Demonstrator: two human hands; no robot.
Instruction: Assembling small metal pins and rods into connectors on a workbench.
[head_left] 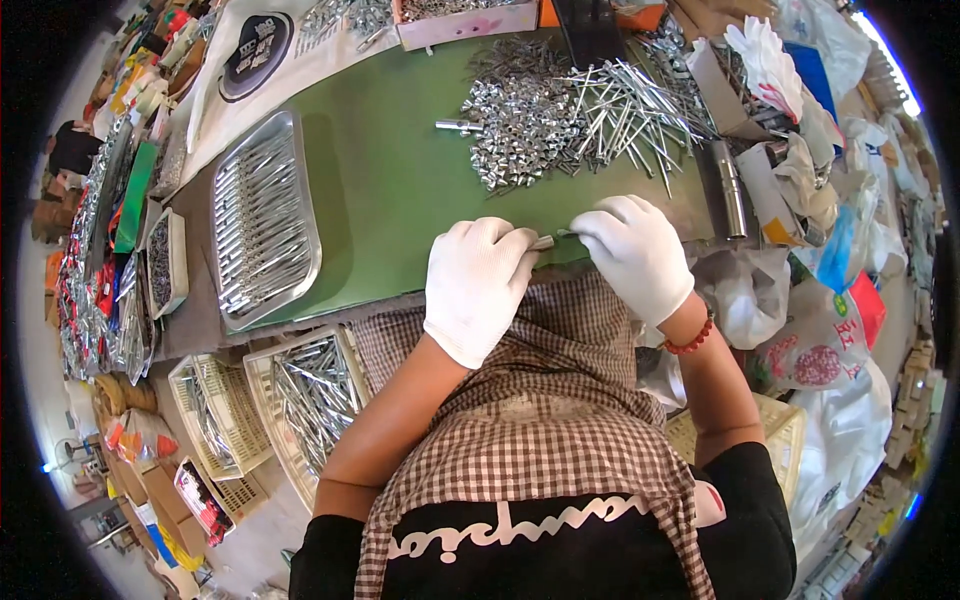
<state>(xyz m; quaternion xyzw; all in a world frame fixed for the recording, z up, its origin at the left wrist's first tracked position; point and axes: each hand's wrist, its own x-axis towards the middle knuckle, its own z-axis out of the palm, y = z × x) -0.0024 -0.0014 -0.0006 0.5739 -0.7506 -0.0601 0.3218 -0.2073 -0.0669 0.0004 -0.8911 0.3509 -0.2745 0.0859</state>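
Note:
Both hands wear white knit gloves and meet over the near edge of a green work surface (390,170). My left hand (478,280) is closed, with the end of a small metal sleeve (543,243) sticking out past its fingertips. My right hand (635,255) is pinched on a small, thin metal piece (565,233), its tip pointing toward the sleeve. A narrow gap seems to separate the two parts. Beyond the hands lie a heap of small silver metal sleeves (515,135) and a pile of long thin metal rods (635,110). One metal tube (458,125) lies left of the heap.
A metal tray (312,230) at left holds rows of metal pieces. Plastic baskets (262,385) of metal rods stand below the left table edge. A shiny cylinder (730,190), cartons and plastic bags crowd the right. A pink-white box (465,28) stands at the far edge.

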